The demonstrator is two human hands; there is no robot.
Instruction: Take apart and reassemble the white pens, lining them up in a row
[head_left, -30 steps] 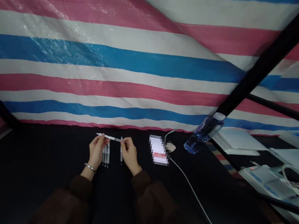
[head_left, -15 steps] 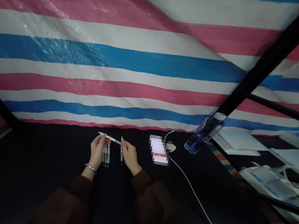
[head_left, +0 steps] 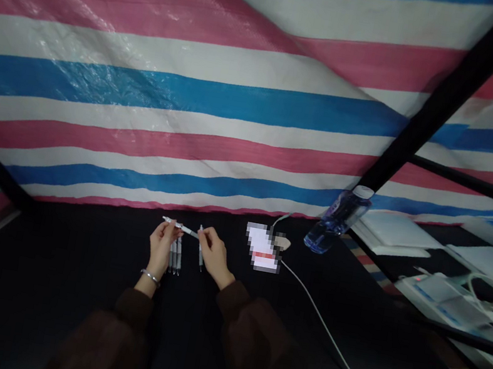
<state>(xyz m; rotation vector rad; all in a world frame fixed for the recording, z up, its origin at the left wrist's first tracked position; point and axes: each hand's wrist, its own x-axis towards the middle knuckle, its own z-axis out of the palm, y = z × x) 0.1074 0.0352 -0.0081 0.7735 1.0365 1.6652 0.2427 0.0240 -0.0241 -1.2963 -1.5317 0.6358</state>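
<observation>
A white-and-grey pen (head_left: 187, 230) is held up nearly level between my two hands. My left hand (head_left: 161, 247), with a silver bracelet at its wrist, pinches the pen near its left part. My right hand (head_left: 213, 256) has its fingers closed at the pen's right end; the fingertips partly hide that end. Under the right fingers a second pen (head_left: 201, 257) points toward me, partly covered by the hand. Several similar pens (head_left: 175, 259) lie side by side on the black table (head_left: 83, 270), just right of my left hand, their upper parts hidden.
A phone-like white object (head_left: 262, 249), blurred out, lies to the right by a pale cable (head_left: 315, 308). Behind it a bottle (head_left: 338, 218) leans near a black post (head_left: 407, 136). White packets (head_left: 398, 231) and tangled cables are at far right. Striped sheeting (head_left: 165, 132) hangs behind the table.
My right fingers have shifted slightly left, closer onto the held pen's end. My left hand and the pens on the table look the same.
</observation>
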